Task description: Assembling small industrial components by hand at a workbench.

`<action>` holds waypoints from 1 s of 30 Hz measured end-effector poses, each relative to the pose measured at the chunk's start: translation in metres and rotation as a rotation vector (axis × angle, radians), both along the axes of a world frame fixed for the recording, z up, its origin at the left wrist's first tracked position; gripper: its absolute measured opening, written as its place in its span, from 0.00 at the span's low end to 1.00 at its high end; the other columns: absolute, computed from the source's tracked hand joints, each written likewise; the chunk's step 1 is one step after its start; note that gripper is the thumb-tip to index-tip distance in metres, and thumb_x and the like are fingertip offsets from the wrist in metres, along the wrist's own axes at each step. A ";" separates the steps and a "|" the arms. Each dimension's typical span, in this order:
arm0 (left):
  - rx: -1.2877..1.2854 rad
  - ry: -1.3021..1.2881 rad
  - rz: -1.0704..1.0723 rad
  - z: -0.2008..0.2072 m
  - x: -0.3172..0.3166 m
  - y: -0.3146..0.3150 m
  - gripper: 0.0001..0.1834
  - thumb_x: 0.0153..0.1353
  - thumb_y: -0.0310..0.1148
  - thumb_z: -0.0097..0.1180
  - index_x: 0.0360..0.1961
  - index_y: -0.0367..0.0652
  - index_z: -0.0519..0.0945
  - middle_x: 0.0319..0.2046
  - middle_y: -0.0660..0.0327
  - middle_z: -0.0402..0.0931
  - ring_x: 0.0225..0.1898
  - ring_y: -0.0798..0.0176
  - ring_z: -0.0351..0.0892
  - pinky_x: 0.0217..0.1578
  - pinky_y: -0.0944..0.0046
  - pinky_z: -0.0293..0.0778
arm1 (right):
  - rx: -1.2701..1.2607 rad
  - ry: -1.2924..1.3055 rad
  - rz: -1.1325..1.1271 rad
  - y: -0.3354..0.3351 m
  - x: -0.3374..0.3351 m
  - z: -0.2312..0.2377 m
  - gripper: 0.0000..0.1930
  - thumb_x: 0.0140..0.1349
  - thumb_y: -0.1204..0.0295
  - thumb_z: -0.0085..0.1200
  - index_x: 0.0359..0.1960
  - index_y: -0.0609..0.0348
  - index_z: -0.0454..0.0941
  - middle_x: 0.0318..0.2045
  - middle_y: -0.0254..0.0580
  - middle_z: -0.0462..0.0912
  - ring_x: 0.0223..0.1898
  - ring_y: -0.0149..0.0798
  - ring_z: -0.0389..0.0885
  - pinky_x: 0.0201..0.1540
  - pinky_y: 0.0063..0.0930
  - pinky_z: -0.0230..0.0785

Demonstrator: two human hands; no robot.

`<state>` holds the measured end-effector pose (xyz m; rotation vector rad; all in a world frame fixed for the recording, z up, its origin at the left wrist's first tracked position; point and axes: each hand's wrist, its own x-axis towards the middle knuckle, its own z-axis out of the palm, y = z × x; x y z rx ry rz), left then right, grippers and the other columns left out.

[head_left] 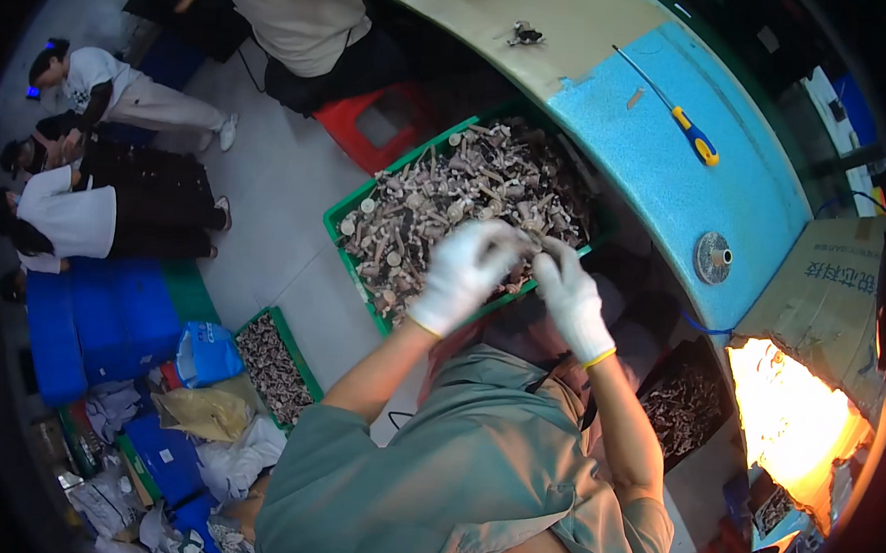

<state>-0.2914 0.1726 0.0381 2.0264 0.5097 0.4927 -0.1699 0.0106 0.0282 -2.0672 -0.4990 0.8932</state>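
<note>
My left hand (466, 275) and my right hand (573, 301) meet over the near side of a green-rimmed crate (359, 290). Both wear white knit gloves with yellow cuffs. Their fingers are pinched together at one spot, around something small that I cannot make out; the left fingers are slightly smeared by motion. Beneath them, the crate is heaped with small grey-brown parts (468, 178), some like short stalks, others like round discs.
Right of the crate runs a curved bench with a blue mat (662, 118), a yellow-and-blue screwdriver (698, 138) and a round metal piece (712, 258). A bright lamp (791, 415) glows by cardboard. A red stool (376, 123) stands behind; a smaller crate (304, 354) sits left. Several people are nearby.
</note>
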 end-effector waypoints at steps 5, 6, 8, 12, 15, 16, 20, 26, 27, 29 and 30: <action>0.396 0.287 0.368 -0.054 0.013 0.118 0.19 0.73 0.49 0.59 0.45 0.43 0.88 0.43 0.47 0.88 0.48 0.39 0.86 0.53 0.47 0.79 | 0.133 0.033 0.038 -0.036 -0.014 0.004 0.19 0.75 0.58 0.60 0.61 0.51 0.81 0.51 0.53 0.90 0.54 0.54 0.90 0.59 0.43 0.80; 0.723 0.290 0.320 -0.077 0.004 0.140 0.19 0.74 0.47 0.54 0.42 0.45 0.89 0.40 0.47 0.88 0.44 0.36 0.86 0.50 0.42 0.80 | 0.130 0.036 0.040 -0.040 -0.019 0.013 0.18 0.75 0.57 0.58 0.59 0.51 0.83 0.51 0.52 0.90 0.54 0.54 0.89 0.59 0.44 0.80; 1.054 0.745 0.205 -0.108 0.001 0.160 0.14 0.71 0.38 0.55 0.30 0.48 0.88 0.32 0.51 0.88 0.37 0.43 0.88 0.39 0.43 0.82 | 0.153 -0.134 0.033 -0.066 -0.021 0.008 0.18 0.77 0.56 0.56 0.58 0.52 0.83 0.46 0.50 0.90 0.48 0.48 0.90 0.54 0.43 0.81; 1.096 0.499 0.315 -0.103 -0.004 0.141 0.11 0.71 0.36 0.58 0.33 0.47 0.88 0.29 0.54 0.86 0.30 0.45 0.87 0.29 0.47 0.82 | 0.081 0.008 -0.227 -0.147 -0.018 0.000 0.21 0.76 0.53 0.52 0.58 0.53 0.83 0.52 0.55 0.88 0.56 0.58 0.87 0.61 0.47 0.78; 1.020 0.357 0.287 -0.068 0.021 0.113 0.12 0.71 0.34 0.58 0.48 0.39 0.87 0.48 0.46 0.86 0.50 0.41 0.84 0.54 0.43 0.79 | 0.098 0.088 -0.471 -0.222 -0.032 0.011 0.24 0.77 0.50 0.49 0.60 0.54 0.83 0.54 0.55 0.88 0.59 0.57 0.85 0.64 0.48 0.75; 0.981 0.275 0.204 -0.051 0.042 0.090 0.14 0.70 0.32 0.58 0.52 0.38 0.87 0.51 0.45 0.85 0.53 0.40 0.83 0.56 0.43 0.78 | 0.063 0.069 -0.557 -0.248 -0.035 0.013 0.22 0.76 0.52 0.50 0.58 0.54 0.84 0.54 0.54 0.88 0.57 0.54 0.87 0.62 0.46 0.77; 0.438 0.000 -0.222 0.020 0.123 -0.035 0.15 0.75 0.26 0.56 0.58 0.31 0.84 0.55 0.45 0.85 0.58 0.45 0.83 0.64 0.50 0.75 | 0.132 0.028 -0.805 -0.318 -0.016 0.045 0.15 0.75 0.59 0.58 0.52 0.54 0.88 0.42 0.47 0.92 0.40 0.40 0.91 0.47 0.34 0.83; 0.128 -0.215 -0.484 0.008 0.250 -0.153 0.14 0.77 0.26 0.54 0.58 0.31 0.84 0.54 0.46 0.86 0.57 0.49 0.85 0.62 0.53 0.77 | -0.553 -0.827 -0.688 -0.392 0.115 0.056 0.18 0.78 0.55 0.56 0.60 0.49 0.86 0.44 0.50 0.91 0.35 0.43 0.91 0.40 0.38 0.84; 0.133 -0.217 -0.479 0.002 0.266 -0.159 0.14 0.77 0.26 0.54 0.58 0.31 0.84 0.54 0.46 0.86 0.57 0.49 0.85 0.62 0.53 0.77 | -0.821 -0.851 -0.581 -0.402 0.149 0.060 0.20 0.79 0.53 0.53 0.64 0.47 0.83 0.50 0.50 0.90 0.42 0.45 0.91 0.46 0.40 0.83; 0.113 -0.241 -0.411 -0.016 0.291 -0.163 0.15 0.77 0.25 0.53 0.58 0.31 0.84 0.54 0.47 0.86 0.57 0.50 0.86 0.62 0.54 0.78 | -1.028 -0.815 -0.440 -0.413 0.201 0.072 0.26 0.80 0.49 0.47 0.72 0.45 0.76 0.62 0.51 0.84 0.55 0.51 0.88 0.58 0.45 0.80; 0.113 -0.242 -0.414 -0.018 0.294 -0.167 0.15 0.77 0.25 0.53 0.58 0.31 0.84 0.54 0.47 0.86 0.57 0.50 0.86 0.62 0.54 0.78 | -0.984 -0.749 -0.440 -0.420 0.216 0.081 0.29 0.81 0.46 0.44 0.75 0.44 0.72 0.68 0.51 0.79 0.61 0.54 0.84 0.64 0.49 0.77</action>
